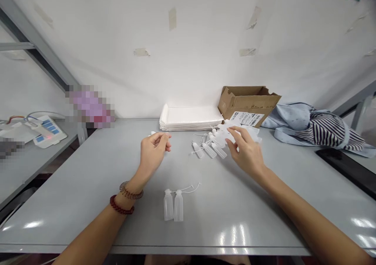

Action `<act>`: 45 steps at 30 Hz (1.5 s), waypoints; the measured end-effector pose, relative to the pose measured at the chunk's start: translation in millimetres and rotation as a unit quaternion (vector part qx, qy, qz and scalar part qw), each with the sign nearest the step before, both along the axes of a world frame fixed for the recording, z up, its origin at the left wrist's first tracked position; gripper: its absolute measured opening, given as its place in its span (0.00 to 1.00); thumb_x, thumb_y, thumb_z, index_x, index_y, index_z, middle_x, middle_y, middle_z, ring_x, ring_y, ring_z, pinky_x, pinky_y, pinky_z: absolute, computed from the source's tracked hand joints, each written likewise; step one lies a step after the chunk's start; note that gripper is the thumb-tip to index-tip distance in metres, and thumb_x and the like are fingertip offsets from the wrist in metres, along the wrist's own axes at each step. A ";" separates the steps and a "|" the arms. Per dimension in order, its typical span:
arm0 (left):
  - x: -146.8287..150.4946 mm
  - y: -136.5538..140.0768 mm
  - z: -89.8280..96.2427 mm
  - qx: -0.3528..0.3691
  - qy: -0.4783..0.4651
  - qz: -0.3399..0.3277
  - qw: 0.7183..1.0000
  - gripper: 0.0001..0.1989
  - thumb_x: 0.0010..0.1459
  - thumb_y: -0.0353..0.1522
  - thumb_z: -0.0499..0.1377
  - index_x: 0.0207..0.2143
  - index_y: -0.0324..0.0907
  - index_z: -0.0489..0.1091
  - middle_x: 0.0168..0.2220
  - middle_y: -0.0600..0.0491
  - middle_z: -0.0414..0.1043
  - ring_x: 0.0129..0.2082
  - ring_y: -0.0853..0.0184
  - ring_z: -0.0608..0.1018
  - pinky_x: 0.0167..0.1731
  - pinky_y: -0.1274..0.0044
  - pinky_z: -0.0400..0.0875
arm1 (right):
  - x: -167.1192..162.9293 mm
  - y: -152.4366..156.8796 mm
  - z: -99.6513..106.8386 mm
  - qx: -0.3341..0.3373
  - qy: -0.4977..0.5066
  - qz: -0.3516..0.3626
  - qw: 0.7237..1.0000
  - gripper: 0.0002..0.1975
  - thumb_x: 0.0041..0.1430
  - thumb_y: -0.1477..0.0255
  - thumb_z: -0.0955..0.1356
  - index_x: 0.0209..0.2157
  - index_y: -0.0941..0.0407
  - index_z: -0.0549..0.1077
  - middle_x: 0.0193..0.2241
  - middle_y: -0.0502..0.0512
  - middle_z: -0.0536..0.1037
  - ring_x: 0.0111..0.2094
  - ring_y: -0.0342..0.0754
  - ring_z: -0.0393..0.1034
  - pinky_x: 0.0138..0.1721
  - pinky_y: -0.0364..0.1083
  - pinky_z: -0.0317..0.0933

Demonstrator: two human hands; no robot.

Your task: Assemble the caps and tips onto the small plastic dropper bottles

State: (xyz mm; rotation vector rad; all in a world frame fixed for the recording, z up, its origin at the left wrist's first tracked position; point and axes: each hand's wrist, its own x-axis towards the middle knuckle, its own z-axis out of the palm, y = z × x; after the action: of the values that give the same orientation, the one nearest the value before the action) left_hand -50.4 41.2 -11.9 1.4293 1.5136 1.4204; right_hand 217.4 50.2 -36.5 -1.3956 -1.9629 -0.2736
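Observation:
My left hand (153,149) hovers over the middle of the table with its fingers curled in. A small white tip shows just past its knuckles; whatever the fingers hold is mostly hidden. On the right, my right hand (245,147) is open, thumb and fingers apart, beside a heap of small translucent squeeze bottles (217,150) with thin strap-like caps. Cloudy clear plastic (251,133) lies behind that hand. Nearer to me, two similar bottles (168,206) lie side by side, their straps pointing right.
A stack of white padded envelopes (190,118) lies against the wall, with an open cardboard box (249,102) right of it. Folded blue and striped cloth (326,127) and a black flat object (349,171) occupy the right side. A power strip (49,131) sits on the left shelf.

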 end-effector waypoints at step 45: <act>1.3 -1.7 1.7 0.016 0.032 0.002 0.999 0.10 0.55 0.35 0.56 0.27 0.38 0.72 0.18 0.58 0.66 0.18 0.73 0.71 0.21 0.82 0.67 | 21.8 50.8 12.9 -0.092 0.295 -0.023 0.951 0.09 0.49 0.67 0.67 0.20 0.55 0.74 0.29 0.55 0.78 0.35 0.53 0.70 0.37 0.52 0.62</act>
State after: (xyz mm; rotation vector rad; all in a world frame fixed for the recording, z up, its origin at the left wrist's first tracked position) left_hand -49.1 39.4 -10.3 1.5049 1.5386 1.4201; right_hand 239.1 101.0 -23.6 -1.4324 -1.4816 0.2903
